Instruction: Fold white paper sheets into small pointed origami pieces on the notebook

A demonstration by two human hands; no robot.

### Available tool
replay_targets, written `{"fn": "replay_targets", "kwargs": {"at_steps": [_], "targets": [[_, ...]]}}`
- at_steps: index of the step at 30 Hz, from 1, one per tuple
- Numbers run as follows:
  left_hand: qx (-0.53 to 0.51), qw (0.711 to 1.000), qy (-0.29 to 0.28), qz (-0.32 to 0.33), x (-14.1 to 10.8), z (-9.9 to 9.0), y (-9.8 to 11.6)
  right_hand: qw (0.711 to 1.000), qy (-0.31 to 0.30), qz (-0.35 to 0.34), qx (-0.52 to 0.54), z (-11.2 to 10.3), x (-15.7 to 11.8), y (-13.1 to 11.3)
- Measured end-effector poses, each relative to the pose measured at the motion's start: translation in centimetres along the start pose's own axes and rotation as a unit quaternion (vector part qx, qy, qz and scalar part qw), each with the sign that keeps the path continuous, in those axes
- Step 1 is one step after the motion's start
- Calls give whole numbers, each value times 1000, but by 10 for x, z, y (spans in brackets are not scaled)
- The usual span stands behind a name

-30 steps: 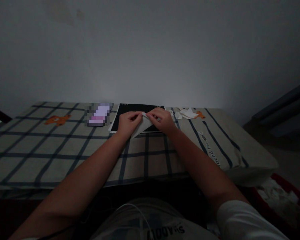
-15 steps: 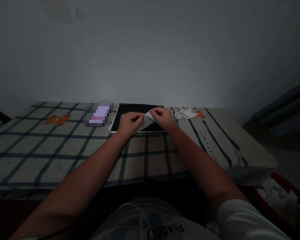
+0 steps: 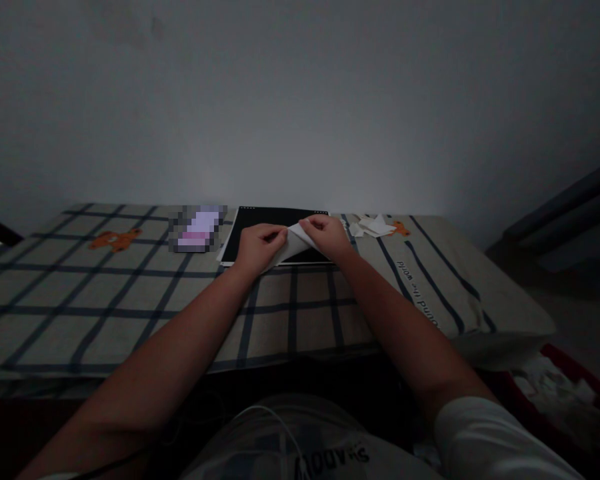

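White paper (image 3: 294, 247) is held between the two hands above the front part of a black-covered pad (image 3: 270, 217), which lies on the checked cloth (image 3: 180, 293). Compared with the earliest frame, the right hand (image 3: 331, 237) has its fingertips a little farther from those of the left hand (image 3: 255, 250), and a pale folded edge now shows between the two pinches. The narrow tail that hung clearly below the left fingers then is now mostly tucked beside that hand. Since the middle frame, almost nothing has shifted; the paper looks only slightly more spread toward the right hand.

Its long axis runs aslant, from the near left beside the left hand up toward the right fingertips. The narrow end points toward the person and to the left; how far it reaches behind the left hand cannot be told.

The left thumb and finger are closed on the paper's upper edge, and the right thumb and finger pinch it farther right. A blurred-out phone (image 3: 200, 228) lies left of the pad, and folded white pieces (image 3: 379, 227) lie to the right.
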State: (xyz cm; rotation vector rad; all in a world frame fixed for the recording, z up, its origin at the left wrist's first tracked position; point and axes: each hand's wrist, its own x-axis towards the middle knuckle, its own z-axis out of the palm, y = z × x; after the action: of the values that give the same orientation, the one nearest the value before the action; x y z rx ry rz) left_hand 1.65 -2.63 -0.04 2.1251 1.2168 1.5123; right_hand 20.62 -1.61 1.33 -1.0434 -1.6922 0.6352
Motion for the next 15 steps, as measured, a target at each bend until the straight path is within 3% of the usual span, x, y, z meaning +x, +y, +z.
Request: {"fn": "replay_targets", "kwargs": {"at_steps": [9, 15], "targets": [[-10, 997, 14, -72, -1, 0, 7, 996, 10, -79, -35, -2, -3, -1], [-20, 998, 14, -63, -1, 1, 6, 993, 3, -107, -53, -1, -5, -1]]}}
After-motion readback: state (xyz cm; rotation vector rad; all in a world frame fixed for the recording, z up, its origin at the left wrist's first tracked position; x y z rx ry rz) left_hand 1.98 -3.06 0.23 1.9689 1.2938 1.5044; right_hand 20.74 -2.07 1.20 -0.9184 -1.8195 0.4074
